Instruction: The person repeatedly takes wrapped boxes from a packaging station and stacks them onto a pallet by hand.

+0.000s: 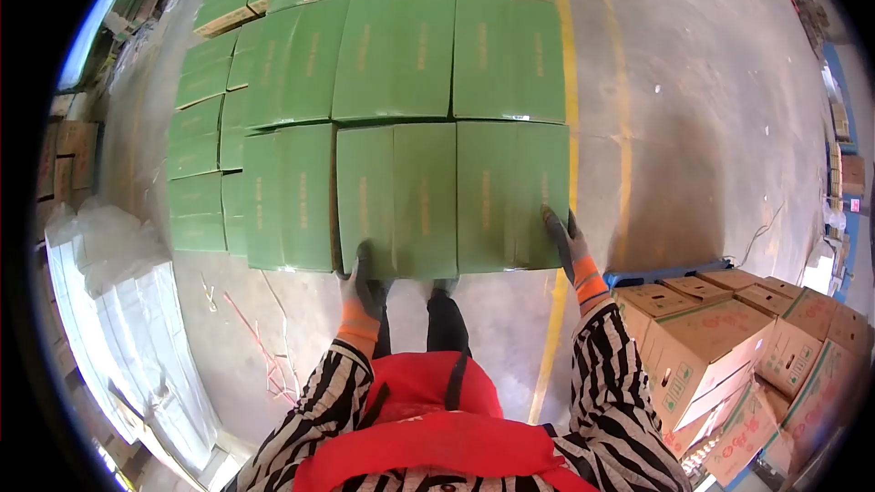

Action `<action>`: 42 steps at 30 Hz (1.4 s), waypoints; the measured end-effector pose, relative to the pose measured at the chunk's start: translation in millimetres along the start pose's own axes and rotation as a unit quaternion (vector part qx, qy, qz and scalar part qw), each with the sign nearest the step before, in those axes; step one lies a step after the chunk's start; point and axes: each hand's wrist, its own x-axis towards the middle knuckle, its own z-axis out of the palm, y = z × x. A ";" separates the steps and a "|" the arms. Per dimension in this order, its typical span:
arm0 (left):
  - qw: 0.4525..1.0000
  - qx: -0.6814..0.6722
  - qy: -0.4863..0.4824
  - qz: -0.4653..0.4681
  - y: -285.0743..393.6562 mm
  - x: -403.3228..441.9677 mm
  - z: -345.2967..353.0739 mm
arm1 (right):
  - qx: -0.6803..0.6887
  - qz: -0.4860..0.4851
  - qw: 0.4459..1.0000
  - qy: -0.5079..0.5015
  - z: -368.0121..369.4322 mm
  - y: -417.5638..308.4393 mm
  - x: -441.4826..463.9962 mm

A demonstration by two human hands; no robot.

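Two green cardboard boxes stand side by side in the nearest row, tight against each other. My left hand (362,275), in a grey and orange glove, grips the near left corner of the left green box (424,191). Its thumb shows against the box, while the other fingers are partly hidden at the side. My right hand (571,241), gloved the same way, is closed on the outer right side of the right green box (488,191), near its front. Another green box (290,191) stands just left of my left hand, across a narrow dark gap.
More rows of green boxes (395,55) extend ahead. A yellow floor line (572,82) runs along their right side. Brown cartons (706,333) are stacked at my right. Plastic-wrapped white material (123,328) lies at left, with loose straps (264,346) on the floor.
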 end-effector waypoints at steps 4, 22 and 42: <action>0.999 -0.001 0.022 0.031 7.9 -17.2 16.3 | -0.148 -0.057 0.986 0.042 -9.5 0.2 -6.3; 0.613 0.672 -0.023 0.415 220.2 138.7 -162.9 | 0.319 0.089 0.855 0.399 248.2 138.1 -312.3; -0.326 0.585 -0.742 0.025 -170.7 -335.3 -342.2 | 0.490 0.036 0.178 0.852 641.8 367.6 -772.3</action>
